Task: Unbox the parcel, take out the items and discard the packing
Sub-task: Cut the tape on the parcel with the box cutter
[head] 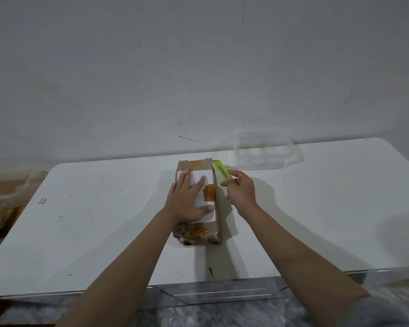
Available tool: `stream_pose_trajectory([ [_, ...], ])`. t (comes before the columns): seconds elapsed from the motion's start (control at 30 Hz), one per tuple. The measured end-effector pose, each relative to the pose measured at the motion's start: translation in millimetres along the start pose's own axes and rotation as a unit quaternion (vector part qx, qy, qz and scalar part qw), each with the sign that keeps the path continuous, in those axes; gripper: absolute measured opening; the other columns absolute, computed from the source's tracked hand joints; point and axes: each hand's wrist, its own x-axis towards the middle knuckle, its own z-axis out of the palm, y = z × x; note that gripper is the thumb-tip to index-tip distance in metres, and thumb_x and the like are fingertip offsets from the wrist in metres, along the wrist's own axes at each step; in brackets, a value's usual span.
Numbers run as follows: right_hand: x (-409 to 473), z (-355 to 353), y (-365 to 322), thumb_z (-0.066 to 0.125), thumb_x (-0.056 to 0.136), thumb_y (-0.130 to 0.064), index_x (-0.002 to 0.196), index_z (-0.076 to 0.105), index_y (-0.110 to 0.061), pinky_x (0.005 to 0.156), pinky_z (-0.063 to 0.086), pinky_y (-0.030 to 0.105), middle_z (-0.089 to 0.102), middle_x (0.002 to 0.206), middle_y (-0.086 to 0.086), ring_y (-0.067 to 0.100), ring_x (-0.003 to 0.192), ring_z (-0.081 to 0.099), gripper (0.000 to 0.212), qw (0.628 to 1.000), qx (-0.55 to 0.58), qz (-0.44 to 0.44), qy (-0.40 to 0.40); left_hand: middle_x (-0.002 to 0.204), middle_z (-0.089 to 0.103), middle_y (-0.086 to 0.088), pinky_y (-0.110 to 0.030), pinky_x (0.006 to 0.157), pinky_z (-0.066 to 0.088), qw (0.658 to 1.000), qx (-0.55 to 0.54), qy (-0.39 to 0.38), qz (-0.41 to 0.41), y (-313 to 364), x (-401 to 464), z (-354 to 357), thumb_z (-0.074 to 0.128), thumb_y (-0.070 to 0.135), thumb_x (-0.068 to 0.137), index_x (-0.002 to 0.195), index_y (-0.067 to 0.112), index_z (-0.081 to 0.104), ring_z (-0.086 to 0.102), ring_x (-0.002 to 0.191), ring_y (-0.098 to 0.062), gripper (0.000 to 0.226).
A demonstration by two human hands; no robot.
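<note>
A brown cardboard parcel [219,223] wrapped in tape lies lengthwise in the middle of the white table [92,220], with a white label on top. My left hand [187,201] rests flat on the label with fingers spread, pressing the parcel down. My right hand [241,192] is just right of the parcel and grips a yellow-green utility knife [221,169]. The knife points away from me along the parcel's right far edge. Whether the blade is out is too small to tell.
A clear plastic container [267,149] sits upside down at the back right of the table, near the wall. A small brown tape scrap [210,271] lies by the table's front edge. Boxes and clutter [0,208] stand on the floor at left.
</note>
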Motion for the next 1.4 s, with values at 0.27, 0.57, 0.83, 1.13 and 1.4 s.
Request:
stream_pose_trajectory([
  [0.27, -6.0, -9.6, 3.5, 0.051, 0.094, -0.015, 0.111, 0.059, -0.021, 0.042, 0.040, 0.017, 0.070, 0.083, 0.002, 0.007, 0.055, 0.052, 0.019, 0.999, 0.006, -0.012, -0.038, 0.157, -0.019, -0.009, -0.048, 0.116, -0.001, 1.000, 0.000, 0.008, -0.009, 2.4, 2.5, 1.3, 0.032, 0.076, 0.066, 0.149, 0.034, 0.000, -0.018, 0.144, -0.027, 0.098],
  [0.57, -21.1, -27.1, 17.7, 0.053, 0.093, -0.011, 0.107, 0.064, -0.021, 0.049, 0.043, 0.025, 0.070, 0.080, 0.004, -0.003, 0.056, 0.062, 0.020, 0.995, -0.044, -0.039, -0.083, 0.156, -0.020, -0.011, -0.048, 0.116, -0.001, 1.000, -0.002, 0.002, -0.012, 3.7, 2.1, -0.9, 0.033, 0.076, 0.067, 0.149, 0.034, -0.001, -0.018, 0.144, -0.028, 0.098],
  [0.83, -38.0, -48.4, 25.4, 0.052, 0.094, -0.010, 0.113, 0.064, -0.014, 0.043, 0.040, 0.023, 0.071, 0.081, 0.010, -0.001, 0.040, 0.049, 0.023, 0.993, -0.051, -0.027, -0.103, 0.156, -0.021, -0.011, -0.047, 0.116, -0.002, 1.000, -0.001, 0.006, -0.014, 5.1, 0.5, -2.1, 0.048, 0.065, 0.083, 0.149, 0.033, -0.001, -0.018, 0.144, -0.027, 0.088],
  [1.13, -58.8, -65.3, 29.4, 0.053, 0.092, -0.010, 0.109, 0.066, -0.016, 0.043, 0.037, 0.023, 0.070, 0.072, 0.005, 0.009, 0.038, 0.040, 0.022, 0.985, -0.074, -0.018, -0.155, 0.157, -0.019, -0.012, -0.048, 0.116, -0.002, 1.000, 0.011, 0.007, -0.018, 7.0, 2.6, -1.0, 0.047, 0.065, 0.083, 0.149, 0.034, 0.001, -0.016, 0.145, -0.029, 0.087],
  [1.4, -66.1, -67.2, 30.6, 0.053, 0.092, -0.010, 0.109, 0.066, -0.016, 0.041, 0.036, 0.022, 0.070, 0.070, 0.004, 0.010, 0.037, 0.038, 0.022, 0.986, -0.072, -0.015, -0.150, 0.157, -0.018, -0.013, -0.049, 0.116, 0.000, 1.000, 0.021, 0.010, -0.015, 7.3, 3.7, -0.7, 0.046, 0.065, 0.084, 0.149, 0.033, 0.001, -0.015, 0.145, -0.030, 0.086],
])
